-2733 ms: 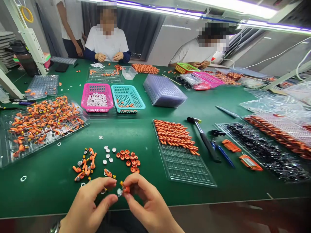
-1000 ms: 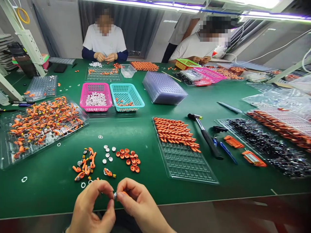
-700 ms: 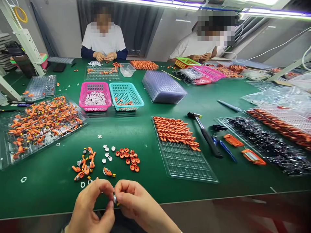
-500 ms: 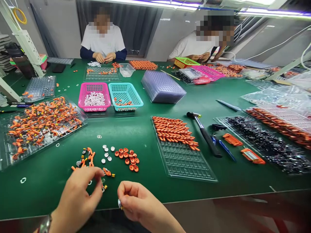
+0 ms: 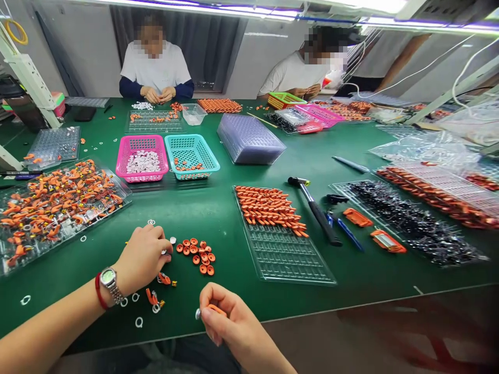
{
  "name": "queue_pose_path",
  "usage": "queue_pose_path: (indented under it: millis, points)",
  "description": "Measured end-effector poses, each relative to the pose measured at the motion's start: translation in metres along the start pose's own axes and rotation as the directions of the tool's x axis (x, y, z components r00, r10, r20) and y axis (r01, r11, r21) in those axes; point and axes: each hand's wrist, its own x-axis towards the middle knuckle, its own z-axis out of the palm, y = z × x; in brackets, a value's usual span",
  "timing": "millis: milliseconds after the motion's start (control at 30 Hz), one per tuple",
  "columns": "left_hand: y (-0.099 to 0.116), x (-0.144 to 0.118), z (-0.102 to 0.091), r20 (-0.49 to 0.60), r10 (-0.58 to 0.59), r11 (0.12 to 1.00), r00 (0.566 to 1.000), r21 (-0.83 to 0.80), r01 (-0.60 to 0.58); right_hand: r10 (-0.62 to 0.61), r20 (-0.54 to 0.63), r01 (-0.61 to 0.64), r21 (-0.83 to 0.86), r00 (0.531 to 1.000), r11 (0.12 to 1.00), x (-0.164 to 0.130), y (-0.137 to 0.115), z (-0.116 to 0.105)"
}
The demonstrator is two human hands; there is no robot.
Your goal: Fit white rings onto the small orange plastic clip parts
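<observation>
My left hand, wearing a watch, reaches over the small white discs, its fingers closed in a pinch at a white disc; the other discs are mostly hidden beneath it. One white disc shows beside the fingertips. Close to the table's front edge, my right hand grips a small orange part with a round silver end. Orange cups lie grouped right of my left hand. Below it are loose orange pieces with gold ends and white rings.
At left, a clear tray carries piled orange parts. Pink and turquoise baskets stand farther back. On the right lie a half-filled tray, a hammer and black parts. Two people sit opposite.
My left hand has moved forward and up to the white discs, uncovering rings and orange pieces near the front edge. My right hand has shifted slightly right, still gripping the orange part.
</observation>
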Motion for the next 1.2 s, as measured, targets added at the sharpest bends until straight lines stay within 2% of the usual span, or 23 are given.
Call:
queue_pose_path:
  millis: [100, 200, 300, 367, 400, 467, 533, 600, 800, 1200]
  points:
    - [0.007, -0.005, 0.001, 0.008, -0.007, 0.999, 1.000, -0.054, 0.007, 0.000, -0.033, -0.003, -0.094, 0.999, 0.996, 0.000, -0.007, 0.002]
    - [0.020, -0.020, 0.000, -0.003, -0.038, 0.987, 0.999, -0.153, 0.037, -0.031, -0.090, 0.013, -0.195, 0.995, 0.981, -0.001, -0.015, 0.009]
    - [0.033, -0.046, 0.004, 0.007, -0.065, 0.938, 0.998, -0.341, 0.064, -0.083, -0.113, 0.047, -0.290, 0.990, 0.956, -0.003, -0.020, 0.017]
    - [0.039, -0.065, 0.011, 0.024, -0.161, 0.749, 0.987, -0.648, 0.138, -0.109, -0.105, 0.068, -0.340, 0.988, 0.938, -0.004, -0.022, 0.022]
    - [0.042, -0.073, 0.016, 0.046, -0.209, 0.653, 0.977, -0.737, 0.175, -0.120, -0.096, 0.077, -0.360, 0.988, 0.930, -0.005, -0.022, 0.024]
    - [0.045, -0.086, 0.026, 0.079, -0.295, 0.513, 0.952, -0.827, 0.228, -0.131, -0.077, 0.089, -0.403, 0.988, 0.911, -0.006, -0.021, 0.029]
    - [0.047, -0.095, 0.035, 0.054, -0.345, 0.452, 0.937, -0.866, 0.216, -0.138, -0.066, 0.094, -0.449, 0.988, 0.888, -0.006, -0.018, 0.033]
    - [0.050, -0.100, 0.040, -0.016, -0.381, 0.447, 0.924, -0.878, 0.169, -0.136, -0.063, 0.088, -0.490, 0.989, 0.867, -0.005, -0.015, 0.036]
    - [0.057, -0.104, 0.041, -0.209, -0.406, 0.534, 0.890, -0.844, 0.045, -0.119, -0.050, 0.072, -0.548, 0.992, 0.834, -0.003, -0.006, 0.040]
    - [0.058, -0.109, 0.046, -0.298, -0.331, 0.619, 0.895, -0.785, -0.032, -0.073, -0.041, 0.038, -0.547, 0.997, 0.836, -0.003, -0.008, 0.040]
